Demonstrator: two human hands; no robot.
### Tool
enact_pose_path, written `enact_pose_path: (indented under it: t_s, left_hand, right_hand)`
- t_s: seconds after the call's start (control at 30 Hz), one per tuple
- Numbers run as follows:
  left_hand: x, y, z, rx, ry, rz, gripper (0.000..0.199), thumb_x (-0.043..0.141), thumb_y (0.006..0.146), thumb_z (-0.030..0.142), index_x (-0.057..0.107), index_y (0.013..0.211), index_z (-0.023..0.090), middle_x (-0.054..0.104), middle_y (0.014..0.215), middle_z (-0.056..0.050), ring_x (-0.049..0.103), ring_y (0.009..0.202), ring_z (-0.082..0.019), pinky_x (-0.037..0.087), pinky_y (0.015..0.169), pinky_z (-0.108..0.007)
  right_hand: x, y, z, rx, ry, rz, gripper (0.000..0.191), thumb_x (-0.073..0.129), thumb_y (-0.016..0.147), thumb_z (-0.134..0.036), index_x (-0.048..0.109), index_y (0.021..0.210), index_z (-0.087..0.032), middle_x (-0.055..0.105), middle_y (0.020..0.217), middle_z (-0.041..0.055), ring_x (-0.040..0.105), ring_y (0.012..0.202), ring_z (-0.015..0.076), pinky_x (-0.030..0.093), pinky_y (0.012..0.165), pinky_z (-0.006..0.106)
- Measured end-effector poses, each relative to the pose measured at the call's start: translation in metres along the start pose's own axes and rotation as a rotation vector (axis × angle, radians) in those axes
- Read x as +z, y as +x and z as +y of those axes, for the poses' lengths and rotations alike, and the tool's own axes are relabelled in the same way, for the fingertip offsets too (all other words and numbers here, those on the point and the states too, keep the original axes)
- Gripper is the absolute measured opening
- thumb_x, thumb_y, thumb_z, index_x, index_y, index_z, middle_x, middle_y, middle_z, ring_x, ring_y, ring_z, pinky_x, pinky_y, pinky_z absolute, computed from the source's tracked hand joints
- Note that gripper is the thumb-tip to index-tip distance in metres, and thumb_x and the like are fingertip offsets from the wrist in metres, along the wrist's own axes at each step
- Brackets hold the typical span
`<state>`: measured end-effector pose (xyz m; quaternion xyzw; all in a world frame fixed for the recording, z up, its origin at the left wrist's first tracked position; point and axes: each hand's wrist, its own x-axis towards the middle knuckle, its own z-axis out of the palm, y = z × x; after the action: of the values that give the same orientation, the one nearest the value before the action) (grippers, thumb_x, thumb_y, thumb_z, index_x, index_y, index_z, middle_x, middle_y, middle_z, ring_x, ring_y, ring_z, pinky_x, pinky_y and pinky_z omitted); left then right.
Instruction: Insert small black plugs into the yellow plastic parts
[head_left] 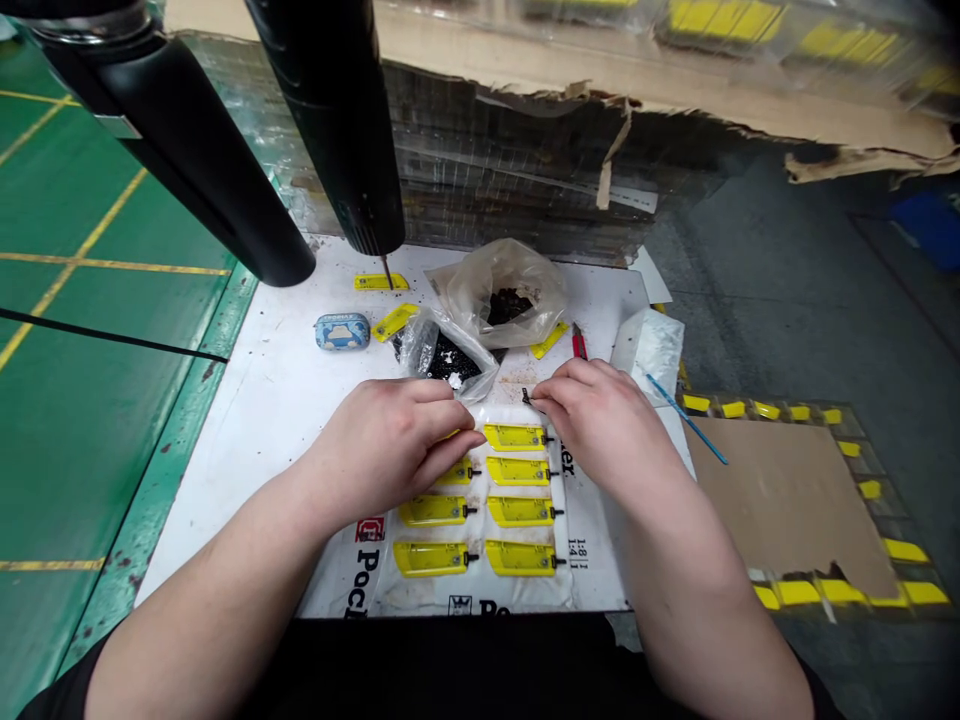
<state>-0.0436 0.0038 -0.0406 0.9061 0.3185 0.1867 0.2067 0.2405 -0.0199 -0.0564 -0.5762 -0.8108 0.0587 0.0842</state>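
My left hand (397,440) is over the upper left of the laid-out yellow plastic pieces, thumb and fingers pressed together. A yellow edge shows beneath its fingers; what they pinch, if anything, is hidden. Between the fingertips of my right hand (592,410) is a small black plastic part (526,396). Yellow plastic pieces (517,511) lie in two columns on a white printed sack (480,590), with small black parts sticking out at their right ends. Beyond my hands are a clear bag of small black parts (457,362) and a larger bag with dark bits (512,305).
A black powered screwdriver (352,150) hangs above a yellow piece (381,282); another black cylindrical tool (202,160) is beside it. A blue case (342,332), red cutter (579,342) and blue stick (686,418) lie around. Wrapped stacks (480,160) stand behind the white table (247,450).
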Motion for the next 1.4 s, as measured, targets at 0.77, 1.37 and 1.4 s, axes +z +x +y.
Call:
enact_pose_path:
  t_s: [0.77,1.37,1.4]
  left_hand:
    - [0.006,0.004,0.006,-0.240,-0.571,0.170,0.020,0.072,0.106,0.034,0.080,0.100,0.018,0.076,0.082,-0.003,0.068,0.072,-0.013,0.053,0.064,-0.024]
    - [0.011,-0.001,0.001,0.291,0.331,0.279,0.015,0.061,0.111,0.021,0.073,0.119,0.019,0.082,0.098,-0.003,0.073,0.082,-0.017,0.053,0.069,-0.034]
    - [0.010,-0.001,0.003,0.298,0.350,0.285,0.015,0.060,0.111,0.021,0.073,0.119,0.019,0.082,0.098,-0.003,0.073,0.080,-0.017,0.051,0.067,-0.034]
  right_hand:
    - [-0.013,-0.009,-0.049,-0.042,0.804,0.270,0.012,0.074,0.108,-0.027,0.081,0.117,-0.027,0.074,0.110,0.0047,0.073,0.099,0.0231,0.063,0.082,0.036]
    - [-0.014,-0.009,-0.048,0.287,1.184,-0.109,0.031,0.083,0.098,-0.054,0.084,0.099,-0.023,0.077,0.088,0.0024,0.069,0.079,0.0189,0.056,0.067,0.028]
    - [-0.015,-0.010,-0.047,0.283,1.184,-0.112,0.030,0.083,0.098,-0.053,0.084,0.099,-0.023,0.076,0.087,0.0021,0.067,0.077,0.0178,0.055,0.065,0.027]
